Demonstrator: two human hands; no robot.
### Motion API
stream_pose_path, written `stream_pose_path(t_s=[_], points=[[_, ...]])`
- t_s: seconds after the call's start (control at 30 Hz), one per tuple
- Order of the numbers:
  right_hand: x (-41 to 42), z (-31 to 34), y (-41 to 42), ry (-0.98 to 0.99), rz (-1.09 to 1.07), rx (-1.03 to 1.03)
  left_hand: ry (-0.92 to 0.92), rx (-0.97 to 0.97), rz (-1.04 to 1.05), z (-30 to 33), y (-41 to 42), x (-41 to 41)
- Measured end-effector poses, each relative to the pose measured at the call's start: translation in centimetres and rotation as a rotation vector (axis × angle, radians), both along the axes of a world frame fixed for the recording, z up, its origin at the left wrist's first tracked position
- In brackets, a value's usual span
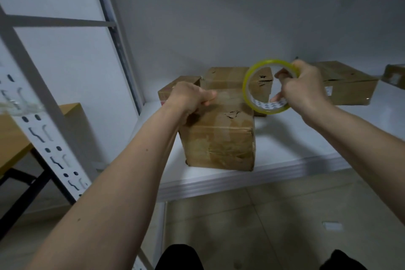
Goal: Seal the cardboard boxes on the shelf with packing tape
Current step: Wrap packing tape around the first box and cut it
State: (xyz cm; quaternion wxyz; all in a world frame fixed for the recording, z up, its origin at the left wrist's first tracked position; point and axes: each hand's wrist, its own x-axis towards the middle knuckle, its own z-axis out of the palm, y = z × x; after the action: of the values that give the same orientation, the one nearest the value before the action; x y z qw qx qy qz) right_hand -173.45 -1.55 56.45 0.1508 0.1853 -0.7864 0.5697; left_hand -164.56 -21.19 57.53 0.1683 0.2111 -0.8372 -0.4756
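Brown cardboard, creased and patched with old clear tape, makes up the near box [219, 136], which sits close to the front edge of the white shelf [285, 160]. The left hand [190, 98] lies on the box's top far-left corner, fingers curled over the far edge and thumb stretched along the top, gripping it. The right hand [304, 87] holds a roll of tape [266, 87] with a yellowish rim, raised above the shelf just right of the box; the fingers pass through the ring and curl around its right side, with the thumb on the outer rim. The roll stands on edge, its opening facing the camera, and a printed white core shows along its lower inside.

Behind the near box, two more boxes [223, 78] stand against the back wall, the left one partly hidden by the left hand. A wider, flatter box [348, 83] lies farther right on the shelf, and another box [394, 75] is cut off at the right edge. On the left, a white slotted upright [54, 149] of the shelving runs diagonally, with a wooden table [13, 138] beyond it. Below is a tiled floor [263, 226].
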Motion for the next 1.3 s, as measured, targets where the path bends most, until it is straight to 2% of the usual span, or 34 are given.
stream_pose_path(t_s=[0.13,0.43,0.6,0.8,1.03,1.3], points=[[-0.2,0.0,0.3,0.006,-0.031,0.028,-0.015,-0.005,-0.019,0.0,-0.3,0.3],[0.6,0.4,0.1,-0.069,0.041,-0.238,-0.017,-0.087,-0.117,1.5,-0.9,0.6],[1.0,1.0,-0.2,-0.039,-0.006,-0.229,-0.057,-0.188,-0.146,2.5,-0.8,1.0],[0.9,0.9,0.0,-0.045,-0.007,-0.272,-0.123,-0.176,-0.255,2.5,-1.1,0.4],[0.5,0.8,0.2,-0.048,-0.026,-0.265,-0.115,-0.197,-0.227,0.7,-0.5,-1.6],[0.4,0.5,0.2,-0.059,-0.020,-0.297,-0.038,-0.416,-0.151,-1.1,0.6,-1.9]])
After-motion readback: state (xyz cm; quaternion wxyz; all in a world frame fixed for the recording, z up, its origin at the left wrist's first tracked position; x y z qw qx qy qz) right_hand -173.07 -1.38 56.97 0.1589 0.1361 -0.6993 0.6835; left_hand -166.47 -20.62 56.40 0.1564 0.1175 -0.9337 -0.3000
